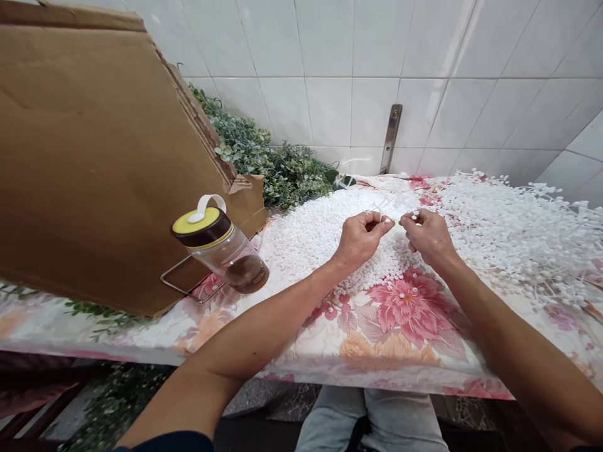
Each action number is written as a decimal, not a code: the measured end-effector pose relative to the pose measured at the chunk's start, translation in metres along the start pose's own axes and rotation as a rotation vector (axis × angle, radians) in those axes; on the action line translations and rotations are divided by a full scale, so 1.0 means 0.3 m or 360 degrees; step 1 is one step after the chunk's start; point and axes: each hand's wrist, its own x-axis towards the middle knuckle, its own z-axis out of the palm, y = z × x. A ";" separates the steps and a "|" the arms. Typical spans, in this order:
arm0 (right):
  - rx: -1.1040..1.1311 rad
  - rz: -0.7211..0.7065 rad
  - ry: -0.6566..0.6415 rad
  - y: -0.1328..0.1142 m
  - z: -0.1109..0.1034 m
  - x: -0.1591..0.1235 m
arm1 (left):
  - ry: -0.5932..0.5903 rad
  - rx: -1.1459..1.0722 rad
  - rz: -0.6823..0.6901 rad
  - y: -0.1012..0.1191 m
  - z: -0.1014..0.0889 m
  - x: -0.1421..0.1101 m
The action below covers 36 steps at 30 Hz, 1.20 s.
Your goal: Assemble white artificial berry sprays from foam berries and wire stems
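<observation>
Hands just apart, right of center: left hand [360, 238] pinches a small white bead [387, 221], right hand [431, 237] curled, pinching a second white bead [415, 216], fingers partly hiding what they hold. Forearms angle in from lower left and lower right over the table [282, 351], above the bead pile [301, 235], single beads blurring together. Cardboard box [94, 157] cut off at left edge, partly hides foliage [296, 169]; white-stem heap [518, 232] runs off right edge.
</observation>
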 end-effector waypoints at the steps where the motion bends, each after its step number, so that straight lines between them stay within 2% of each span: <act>1: 0.0015 0.0011 0.0025 -0.002 -0.003 0.000 | 0.0021 -0.0006 -0.0040 -0.002 -0.001 0.002; 3: 0.0056 0.0033 0.0062 -0.004 0.000 -0.004 | 0.0085 -0.0033 -0.0125 -0.010 -0.010 0.010; 6: 0.0163 0.0046 0.0001 0.005 0.009 -0.008 | 0.0150 -0.0105 -0.0198 -0.018 -0.030 0.022; 15: 0.0181 0.0044 -0.0282 -0.005 0.013 -0.032 | 0.0186 -0.0123 -0.0201 -0.029 -0.057 0.045; 18: 0.0182 0.0045 -0.0286 -0.009 0.016 -0.034 | 0.0189 -0.0112 -0.0208 -0.030 -0.058 0.047; 23: 0.0210 0.0039 -0.0235 -0.002 0.021 -0.032 | 0.0167 -0.0083 -0.0223 -0.027 -0.057 0.041; 30: 0.0304 -0.0079 -0.0368 -0.031 0.027 -0.059 | 0.0052 0.0063 -0.0216 -0.040 -0.046 0.021; 36: 0.0123 -0.0145 -0.0360 -0.042 0.018 -0.068 | -0.0041 0.0139 -0.0194 -0.044 -0.041 0.017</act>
